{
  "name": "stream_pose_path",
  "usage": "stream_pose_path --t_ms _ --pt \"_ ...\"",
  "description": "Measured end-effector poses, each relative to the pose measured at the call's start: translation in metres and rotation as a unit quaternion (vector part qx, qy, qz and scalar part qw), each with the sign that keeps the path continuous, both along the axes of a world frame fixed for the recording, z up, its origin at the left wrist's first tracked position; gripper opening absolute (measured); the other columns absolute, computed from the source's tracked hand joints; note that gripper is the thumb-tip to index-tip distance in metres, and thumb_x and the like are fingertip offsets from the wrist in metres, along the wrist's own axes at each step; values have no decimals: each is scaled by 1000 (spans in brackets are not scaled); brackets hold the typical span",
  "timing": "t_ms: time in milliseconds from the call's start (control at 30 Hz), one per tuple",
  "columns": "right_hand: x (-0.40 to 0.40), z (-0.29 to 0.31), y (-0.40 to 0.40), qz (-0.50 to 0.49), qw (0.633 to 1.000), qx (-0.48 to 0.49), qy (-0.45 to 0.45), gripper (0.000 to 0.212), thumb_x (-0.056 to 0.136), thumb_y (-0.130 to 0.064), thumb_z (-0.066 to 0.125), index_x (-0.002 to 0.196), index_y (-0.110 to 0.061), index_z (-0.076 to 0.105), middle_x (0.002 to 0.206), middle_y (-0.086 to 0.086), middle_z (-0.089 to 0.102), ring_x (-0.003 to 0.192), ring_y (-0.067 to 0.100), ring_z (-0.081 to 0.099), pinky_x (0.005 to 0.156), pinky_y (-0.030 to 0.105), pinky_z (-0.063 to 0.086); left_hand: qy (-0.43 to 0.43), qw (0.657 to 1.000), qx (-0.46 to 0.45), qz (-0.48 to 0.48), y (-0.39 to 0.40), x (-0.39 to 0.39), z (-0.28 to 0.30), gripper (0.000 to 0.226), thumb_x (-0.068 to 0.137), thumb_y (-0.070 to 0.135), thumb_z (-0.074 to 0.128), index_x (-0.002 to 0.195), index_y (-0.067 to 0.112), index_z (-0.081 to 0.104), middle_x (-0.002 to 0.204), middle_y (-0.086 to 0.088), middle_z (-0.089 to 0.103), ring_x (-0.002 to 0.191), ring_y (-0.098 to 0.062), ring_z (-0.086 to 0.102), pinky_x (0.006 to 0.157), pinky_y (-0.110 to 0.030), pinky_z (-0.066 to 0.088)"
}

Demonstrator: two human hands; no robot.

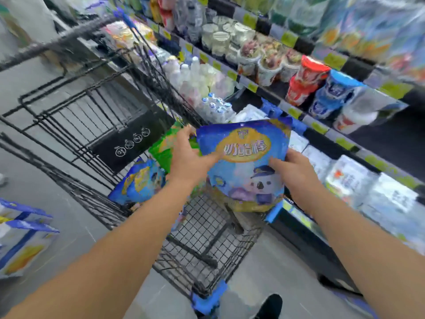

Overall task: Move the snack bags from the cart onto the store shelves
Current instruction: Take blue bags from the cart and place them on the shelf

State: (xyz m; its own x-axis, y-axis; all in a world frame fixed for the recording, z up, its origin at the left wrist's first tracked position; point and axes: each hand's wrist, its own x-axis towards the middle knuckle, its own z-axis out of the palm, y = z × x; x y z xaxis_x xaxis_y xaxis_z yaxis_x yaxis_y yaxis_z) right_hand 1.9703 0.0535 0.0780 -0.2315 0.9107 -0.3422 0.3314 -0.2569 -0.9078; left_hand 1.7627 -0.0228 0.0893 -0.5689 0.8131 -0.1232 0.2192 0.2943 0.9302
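A large blue snack bag with a yellow oval label and a cartoon animal is held above the black wire cart. My left hand grips its left edge and my right hand grips its right edge. Behind the left hand a green snack bag stands in the cart. Lower left in the cart lie two more blue snack bags. The store shelves run along the right side, close to the held bag.
The shelves hold cups, tubs, bottles and white packs, with yellow-green price tags on their edges. Blue and yellow packs stand at the left edge. Grey floor lies left of the cart. A dark shoe shows at the bottom.
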Motion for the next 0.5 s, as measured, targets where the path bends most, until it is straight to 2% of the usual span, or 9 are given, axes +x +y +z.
stream_pose_path --t_ms 33,100,133,200,267,333,400,500 --pt "17 4 0 -24 1000 -12 13 41 66 -31 65 95 -2 64 103 28 68 89 45 67 82 68 49 -76 997 -16 -14 5 18 0 61 68 25 87 115 19 48 106 0 61 84 -13 65 69 -26 51" --pt "59 12 3 -74 996 -31 43 19 78 -18 65 90 -3 67 104 25 70 85 36 68 80 63 52 -173 980 -55 -79 16 65 0 32 85 6 72 113 7 56 89 -2 64 65 1 65 55 -13 47" --pt "71 13 4 -91 993 -41 58 10 84 -10 63 91 -6 69 102 22 72 85 34 68 80 60 54 -192 974 -65 -102 19 80 -3 22 89 0 64 110 3 60 85 -1 65 61 3 63 54 -12 46" --pt "110 14 9 -132 987 -55 74 16 90 -1 57 93 -10 70 97 17 73 84 34 69 79 56 56 -231 959 -83 -144 29 119 -12 12 93 1 59 100 7 66 87 -3 70 77 -11 66 69 -23 52" --pt "152 15 15 -167 981 -54 79 18 90 -1 56 92 -12 70 93 14 74 82 33 70 78 52 58 -236 953 -101 -161 43 159 -17 13 95 7 59 92 15 68 94 -7 72 89 -23 64 81 -39 51" --pt "195 13 21 -199 975 -53 86 16 90 -1 57 88 -12 69 87 10 74 78 31 70 75 47 58 -234 952 -118 -160 60 199 -16 15 97 12 56 88 16 68 96 -11 72 89 -26 65 83 -45 52" --pt "230 7 25 -214 972 -53 74 12 91 -5 60 88 -12 69 86 8 74 78 28 69 73 41 57 -238 951 -129 -152 74 230 -18 16 98 15 55 87 13 67 97 -14 72 86 -27 66 78 -45 53" --pt "289 -5 24 -211 975 -55 48 8 92 -13 62 87 -9 67 91 15 72 79 27 67 72 39 55 -229 948 -155 -160 90 281 -23 17 98 22 55 87 15 66 100 -14 73 83 -27 67 67 -34 51"
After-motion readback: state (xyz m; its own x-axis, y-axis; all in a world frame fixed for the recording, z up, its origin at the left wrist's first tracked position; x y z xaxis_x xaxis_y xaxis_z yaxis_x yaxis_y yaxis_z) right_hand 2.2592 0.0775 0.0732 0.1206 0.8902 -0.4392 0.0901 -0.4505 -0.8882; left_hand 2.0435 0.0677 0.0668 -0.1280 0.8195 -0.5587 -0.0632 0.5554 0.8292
